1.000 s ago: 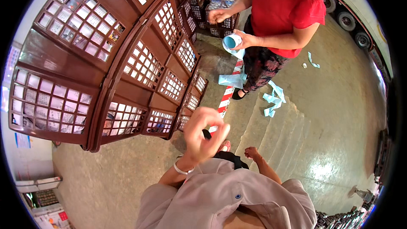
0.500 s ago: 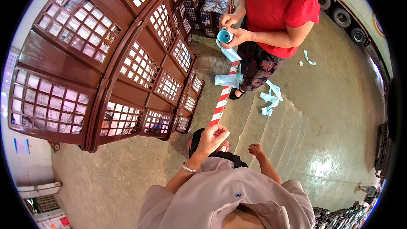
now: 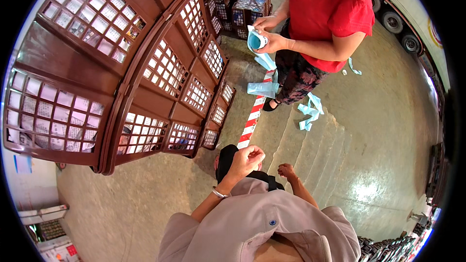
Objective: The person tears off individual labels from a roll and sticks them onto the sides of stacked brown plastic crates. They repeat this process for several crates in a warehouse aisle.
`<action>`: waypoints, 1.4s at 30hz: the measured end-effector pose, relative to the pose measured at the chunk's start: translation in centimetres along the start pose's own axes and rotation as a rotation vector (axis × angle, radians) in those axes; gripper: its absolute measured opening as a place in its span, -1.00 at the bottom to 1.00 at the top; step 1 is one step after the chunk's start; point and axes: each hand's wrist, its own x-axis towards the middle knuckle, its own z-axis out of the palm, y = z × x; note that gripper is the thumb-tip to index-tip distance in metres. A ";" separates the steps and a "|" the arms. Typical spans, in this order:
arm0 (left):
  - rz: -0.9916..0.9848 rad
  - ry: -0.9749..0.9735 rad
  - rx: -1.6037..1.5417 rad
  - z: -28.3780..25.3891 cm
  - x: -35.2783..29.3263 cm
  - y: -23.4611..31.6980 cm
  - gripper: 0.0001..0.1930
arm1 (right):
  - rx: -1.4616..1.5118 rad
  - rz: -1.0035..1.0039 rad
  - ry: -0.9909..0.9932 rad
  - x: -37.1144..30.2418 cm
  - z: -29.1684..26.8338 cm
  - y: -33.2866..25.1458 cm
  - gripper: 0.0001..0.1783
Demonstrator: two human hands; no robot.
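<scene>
My left hand (image 3: pixel 246 161) is raised in front of my body, thumb and fingers curled together in a pinch; no object shows in it. To its right my right hand (image 3: pixel 287 170) is closed with fingers bent in, and whatever it may hold is hidden. The two hands are apart. Opposite me a person in a red top (image 3: pixel 330 19) holds a roll of pale blue strip (image 3: pixel 256 41) in both hands. A loose length of the strip (image 3: pixel 263 89) hangs from it down toward the floor.
Tall stacked brown plastic crates (image 3: pixel 121 82) with lattice sides, filled with printed papers, rise close on my left. A red-and-white line (image 3: pixel 251 125) runs along the floor. Blue scraps (image 3: pixel 310 111) lie right of it. Truck wheels (image 3: pixel 392 22) stand at far right.
My right hand has shifted slightly left, closer to my left hand. The other person's roll has tilted in their hands. The view has shifted slightly, so the crates look a little larger.
</scene>
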 end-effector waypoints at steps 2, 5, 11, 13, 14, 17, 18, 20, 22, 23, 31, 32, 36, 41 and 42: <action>0.008 0.003 0.002 -0.2 -0.1 -0.3 -0.88 | 0.018 0.007 -0.009 0.0 -0.1 0.2 -0.75; 0.024 0.003 -0.018 -0.5 -0.4 -0.8 -0.88 | 0.040 0.027 -0.033 -0.1 -0.3 0.3 -0.75; 0.122 0.049 0.040 -0.3 -0.5 -1.5 -0.91 | 0.022 0.004 -0.017 -0.1 0.0 -0.3 -0.76; 0.096 0.027 0.008 -0.1 -0.6 -1.2 -0.91 | 0.015 0.011 0.000 -0.6 0.2 -0.8 -0.76; 0.101 0.031 0.038 0.1 -0.6 -0.7 -0.91 | 0.006 0.026 0.001 -0.2 0.1 -0.4 -0.77; 0.108 0.012 0.044 0.4 -0.6 -0.8 -0.91 | 0.030 -0.024 -0.011 0.4 0.0 0.6 -0.78; 0.106 0.011 0.052 0.5 -0.5 -0.7 -0.91 | 0.029 -0.014 -0.022 0.7 -0.1 0.8 -0.79; 0.097 0.013 0.066 0.7 -0.4 -0.8 -0.92 | 0.025 0.008 -0.047 0.8 -0.4 0.5 -0.80; 0.089 0.014 0.073 0.9 -0.5 -1.0 -0.92 | 0.065 0.017 -0.030 0.3 -0.2 0.9 -0.80; 0.086 0.015 0.077 1.0 -0.5 -1.1 -0.92 | 0.086 0.020 -0.021 0.2 -0.1 0.9 -0.80; -0.016 -0.034 0.092 0.7 -0.6 -1.4 -0.88 | 0.063 0.025 -0.024 0.1 -0.6 2.0 -0.79; -0.015 -0.034 0.099 0.7 -0.6 -1.3 -0.88 | 0.076 0.019 -0.027 0.0 -0.6 2.1 -0.79; 0.101 0.011 0.100 0.9 -0.3 -1.9 -0.92 | 0.074 0.017 -0.014 0.1 -0.2 1.6 -0.81; 0.033 0.044 0.036 -0.4 0.8 -5.9 -0.68 | 0.091 0.002 0.008 -0.5 0.2 0.5 -0.80; -0.007 0.051 0.049 -0.7 1.2 -6.3 -0.63 | 0.090 -0.002 0.004 -0.7 0.3 0.6 -0.80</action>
